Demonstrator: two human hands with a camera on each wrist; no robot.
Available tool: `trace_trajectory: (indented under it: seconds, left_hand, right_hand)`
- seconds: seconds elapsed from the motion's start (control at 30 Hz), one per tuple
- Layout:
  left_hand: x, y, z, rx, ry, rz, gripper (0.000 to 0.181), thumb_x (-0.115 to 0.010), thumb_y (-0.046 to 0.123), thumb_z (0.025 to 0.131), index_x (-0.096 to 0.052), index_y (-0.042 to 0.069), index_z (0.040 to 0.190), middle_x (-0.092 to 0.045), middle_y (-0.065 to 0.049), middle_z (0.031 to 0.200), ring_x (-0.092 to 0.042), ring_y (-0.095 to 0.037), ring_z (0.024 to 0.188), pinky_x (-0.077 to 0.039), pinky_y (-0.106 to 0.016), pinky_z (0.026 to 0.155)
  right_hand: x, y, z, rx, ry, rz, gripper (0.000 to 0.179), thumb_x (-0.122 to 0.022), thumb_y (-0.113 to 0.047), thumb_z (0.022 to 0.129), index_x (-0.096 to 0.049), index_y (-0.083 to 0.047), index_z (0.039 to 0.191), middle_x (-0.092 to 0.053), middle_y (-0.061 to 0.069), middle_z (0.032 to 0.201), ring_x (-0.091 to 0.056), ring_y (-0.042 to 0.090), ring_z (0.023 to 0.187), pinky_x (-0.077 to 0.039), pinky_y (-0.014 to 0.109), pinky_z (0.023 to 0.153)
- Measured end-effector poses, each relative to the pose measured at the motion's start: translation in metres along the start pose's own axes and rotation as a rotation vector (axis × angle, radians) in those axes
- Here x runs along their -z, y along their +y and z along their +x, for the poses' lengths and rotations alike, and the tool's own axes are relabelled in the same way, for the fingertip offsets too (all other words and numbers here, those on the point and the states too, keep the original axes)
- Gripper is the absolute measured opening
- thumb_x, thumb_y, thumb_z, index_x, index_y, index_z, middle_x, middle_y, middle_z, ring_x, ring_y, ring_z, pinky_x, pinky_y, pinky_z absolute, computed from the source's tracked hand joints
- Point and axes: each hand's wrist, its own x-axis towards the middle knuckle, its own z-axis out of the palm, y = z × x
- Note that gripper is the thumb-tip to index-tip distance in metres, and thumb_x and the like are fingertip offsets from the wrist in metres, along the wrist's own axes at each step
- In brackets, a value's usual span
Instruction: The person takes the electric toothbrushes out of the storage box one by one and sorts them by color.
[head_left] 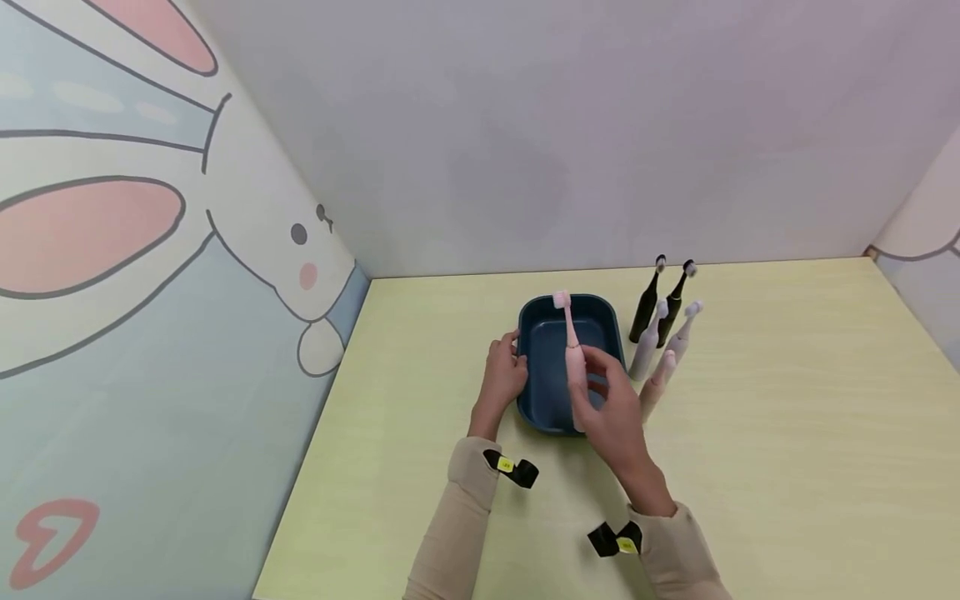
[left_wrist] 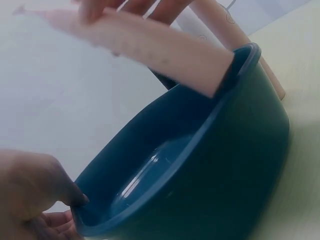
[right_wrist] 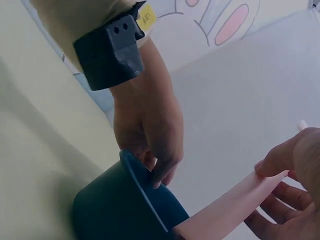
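Observation:
My right hand (head_left: 617, 410) pinches a pink electric toothbrush (head_left: 575, 364) by its handle, brush head pointing away from me. The toothbrush is over a dark blue basin (head_left: 547, 410), its handle end close to the near rim in the left wrist view. With thumb and fingers my left hand (head_left: 504, 372) grips the basin's left wall; in the right wrist view the left fingers (right_wrist: 162, 170) curl over the rim. The inside of the basin (left_wrist: 150, 167) shows bare, glossy bottom. Beside the basin's right side, another pink toothbrush (head_left: 656, 385) stands nearest to my right hand.
Two white toothbrushes, one at the left (head_left: 645, 350) and one at the right (head_left: 678, 340), stand right of the basin. Behind them are two black toothbrushes (head_left: 645, 310). The pale yellow table (head_left: 810, 433) meets a plain wall at the back and a rabbit-painted wall (head_left: 150, 400) at the left.

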Motion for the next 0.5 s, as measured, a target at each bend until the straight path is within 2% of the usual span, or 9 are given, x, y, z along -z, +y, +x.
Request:
trace_trajectory:
  seconds: [0.13, 0.3, 0.5]
  left_hand:
    - [-0.001, -0.002, 0.001, -0.003, -0.001, 0.017, 0.045, -0.051, 0.009, 0.096, -0.044, 0.008, 0.141, -0.052, -0.012, 0.109, -0.053, -0.018, 0.086, -0.047, -0.033, 0.080]
    - [-0.002, -0.001, 0.002, -0.013, -0.003, 0.018, 0.045, -0.050, 0.009, 0.096, -0.044, 0.007, 0.141, -0.052, -0.013, 0.109, -0.053, -0.018, 0.086, -0.047, -0.033, 0.079]
    - [-0.003, -0.001, 0.001, -0.017, 0.001, 0.021, 0.045, -0.050, 0.008, 0.096, -0.044, 0.007, 0.141, -0.052, -0.013, 0.109, -0.053, -0.018, 0.085, -0.047, -0.033, 0.079]
  right_hand:
    - [0.006, 0.003, -0.009, 0.045, 0.033, 0.029, 0.047, -0.067, 0.003, 0.084, -0.054, -0.002, 0.130, -0.061, 0.014, 0.120, -0.058, 0.014, 0.105, -0.047, 0.011, 0.086]
    - [0.015, 0.010, -0.020, 0.107, 0.054, 0.033, 0.053, -0.068, 0.010, 0.080, -0.054, -0.002, 0.130, -0.061, 0.014, 0.119, -0.056, 0.003, 0.109, -0.046, 0.012, 0.089]
    - [0.029, 0.008, -0.031, 0.187, 0.093, 0.136, 0.065, -0.065, 0.029, 0.067, -0.049, 0.011, 0.127, -0.056, 0.021, 0.117, -0.055, 0.009, 0.110, -0.047, 0.014, 0.090]
